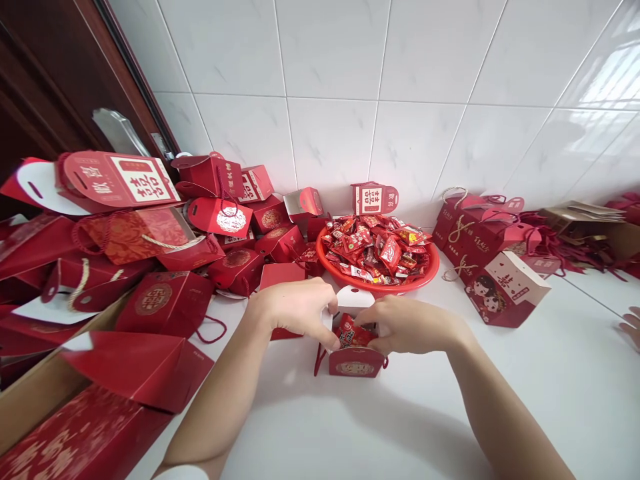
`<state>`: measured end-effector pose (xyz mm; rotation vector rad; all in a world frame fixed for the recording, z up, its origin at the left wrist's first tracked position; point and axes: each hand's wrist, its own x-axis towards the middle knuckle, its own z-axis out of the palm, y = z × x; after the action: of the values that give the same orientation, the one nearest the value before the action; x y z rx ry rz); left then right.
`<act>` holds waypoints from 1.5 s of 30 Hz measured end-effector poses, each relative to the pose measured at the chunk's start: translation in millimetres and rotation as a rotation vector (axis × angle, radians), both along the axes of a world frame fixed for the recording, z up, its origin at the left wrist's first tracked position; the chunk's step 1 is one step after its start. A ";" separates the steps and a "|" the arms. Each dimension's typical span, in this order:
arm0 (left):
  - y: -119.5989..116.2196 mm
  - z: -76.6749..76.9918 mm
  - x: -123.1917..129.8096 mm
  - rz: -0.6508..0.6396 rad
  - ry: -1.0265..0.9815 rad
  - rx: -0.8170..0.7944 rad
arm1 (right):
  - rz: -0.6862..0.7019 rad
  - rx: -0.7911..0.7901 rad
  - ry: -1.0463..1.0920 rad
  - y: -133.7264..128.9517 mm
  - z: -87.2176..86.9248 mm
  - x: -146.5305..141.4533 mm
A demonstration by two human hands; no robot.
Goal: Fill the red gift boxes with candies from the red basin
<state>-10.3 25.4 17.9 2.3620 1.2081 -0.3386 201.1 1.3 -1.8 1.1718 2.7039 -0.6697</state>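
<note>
A small red gift box (356,368) stands on the white table in front of me, its lid flaps apart and its white inside showing. Red wrapped candies (353,331) lie in it. My left hand (299,308) is curled over the box's left side, thumb at the opening. On the opposite side my right hand (411,325) grips the right wall with its fingers bent over the top edge; its fingertips are partly hidden. Just behind the box is a red bowl (327,265) heaped with wrapped candies.
Many red gift boxes (165,303) are piled on the left, some in a cardboard carton (47,383). More boxes (507,287) stand at right, near an open carton (583,219). Another person's hand (633,327) shows at the right edge. A tiled wall (330,53) rises behind.
</note>
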 end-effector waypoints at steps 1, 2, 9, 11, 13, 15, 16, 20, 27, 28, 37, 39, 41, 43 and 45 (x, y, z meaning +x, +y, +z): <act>-0.8 0.4 -0.4 0.008 0.001 -0.005 | -0.031 0.013 0.024 -0.1 3.3 4.5; -1.3 0.7 -1.0 0.015 0.002 -0.004 | -0.069 0.033 0.049 -0.3 6.3 9.2; -1.8 0.0 -2.3 0.009 -0.031 0.038 | -0.287 0.178 -0.005 -2.7 8.4 23.0; -2.5 -0.5 0.4 0.010 -0.047 0.042 | -0.287 0.185 -0.046 -3.7 7.7 19.2; -3.9 -1.5 4.2 0.012 -0.076 0.042 | -0.258 0.178 -0.011 -4.8 8.2 14.7; -5.3 -3.0 7.6 -0.009 -0.138 0.033 | -0.216 0.157 0.067 -5.7 9.0 11.4; -5.8 -3.9 8.9 -0.028 -0.173 0.023 | -0.194 0.138 0.104 -5.9 9.4 10.4; -5.1 -6.8 10.5 -0.129 -0.258 -0.018 | -0.098 0.058 0.194 -4.5 8.6 9.9; 4.1 -6.8 9.5 -0.053 -0.129 -0.040 | -0.026 -0.034 0.109 -0.8 7.3 10.6; 5.7 -7.2 9.2 -0.013 -0.118 -0.022 | -0.032 -0.040 0.095 -0.6 7.7 10.9; 14.4 -11.8 9.0 0.062 -0.131 0.049 | -0.049 -0.070 0.057 1.3 6.0 12.2; 15.7 -12.1 9.0 0.062 -0.159 0.037 | -0.060 -0.068 0.049 0.6 7.1 12.1; 16.5 -12.1 8.6 0.061 -0.188 0.019 | -0.065 -0.068 0.030 -0.2 9.3 12.0; 16.3 -11.4 8.6 0.050 -0.223 -0.022 | -0.061 -0.067 0.005 -0.5 11.6 11.5; 14.6 -9.9 9.6 0.024 -0.234 -0.067 | -0.073 -0.051 -0.018 0.1 12.7 10.4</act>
<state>-0.8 39.9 7.9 2.2553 1.0961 -0.0896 211.4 1.4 10.9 1.2631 2.6243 -0.7306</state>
